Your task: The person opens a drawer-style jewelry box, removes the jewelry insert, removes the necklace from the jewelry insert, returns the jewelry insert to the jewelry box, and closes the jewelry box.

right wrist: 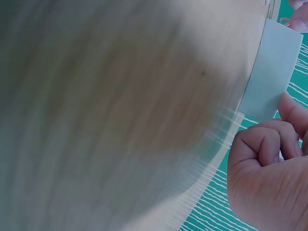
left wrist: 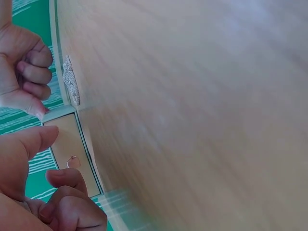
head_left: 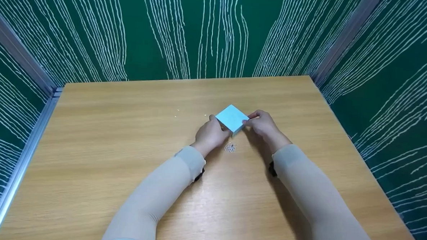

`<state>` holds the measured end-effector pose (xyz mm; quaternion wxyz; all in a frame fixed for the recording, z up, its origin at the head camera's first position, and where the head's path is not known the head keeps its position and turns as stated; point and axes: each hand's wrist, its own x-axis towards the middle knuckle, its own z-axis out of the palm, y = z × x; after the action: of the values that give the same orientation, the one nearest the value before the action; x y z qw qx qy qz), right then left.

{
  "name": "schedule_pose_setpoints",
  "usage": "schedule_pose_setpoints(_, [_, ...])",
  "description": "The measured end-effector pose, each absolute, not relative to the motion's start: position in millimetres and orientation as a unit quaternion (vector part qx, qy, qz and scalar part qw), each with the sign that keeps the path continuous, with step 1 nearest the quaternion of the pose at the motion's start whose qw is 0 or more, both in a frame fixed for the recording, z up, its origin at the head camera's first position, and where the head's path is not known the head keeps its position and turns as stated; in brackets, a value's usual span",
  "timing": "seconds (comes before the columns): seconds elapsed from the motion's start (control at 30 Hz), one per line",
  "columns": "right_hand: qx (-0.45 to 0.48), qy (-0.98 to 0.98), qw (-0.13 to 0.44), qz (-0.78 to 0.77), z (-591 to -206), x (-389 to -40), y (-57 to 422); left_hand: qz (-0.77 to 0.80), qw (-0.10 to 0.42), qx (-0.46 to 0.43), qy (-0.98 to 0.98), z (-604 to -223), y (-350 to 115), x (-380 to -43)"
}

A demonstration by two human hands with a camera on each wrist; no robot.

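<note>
A small light-blue square box (head_left: 231, 118) is at the middle of the table between both hands. Its left side, in the left wrist view, has a tan face (left wrist: 72, 137) with a thin pinkish loop (left wrist: 73, 164). My left hand (head_left: 211, 135) spans this side, thumb and forefinger apart around the loop; I see no pinch on it. At the opposite corner my right hand (head_left: 265, 126) pinches the box between thumb and fingers, its other fingers curled. A silvery, chain-like pile (head_left: 230, 147) lies on the table just in front of the box.
The wooden table (head_left: 107, 148) stretches around the hands. A few tiny pale specks (head_left: 175, 116) lie left of the box. Green walls with white streaks (head_left: 149, 30) stand behind and at both sides, with metal posts (head_left: 337, 46) at the corners.
</note>
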<state>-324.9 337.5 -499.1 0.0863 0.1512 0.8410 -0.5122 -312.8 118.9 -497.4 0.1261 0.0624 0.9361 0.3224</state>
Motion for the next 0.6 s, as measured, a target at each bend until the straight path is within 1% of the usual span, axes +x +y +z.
schedule_pose_setpoints(0.4, [0.152,0.846,0.089,-0.503,-499.3,-326.2,337.6,0.315,0.136,0.056,0.937,-495.6,120.5,-311.7])
schedule_pose_setpoints(0.6, [0.162,0.844,0.104,-0.500,-496.3,-325.9,337.5,0.316,0.140,0.067,0.936,-495.9,113.6,-310.3])
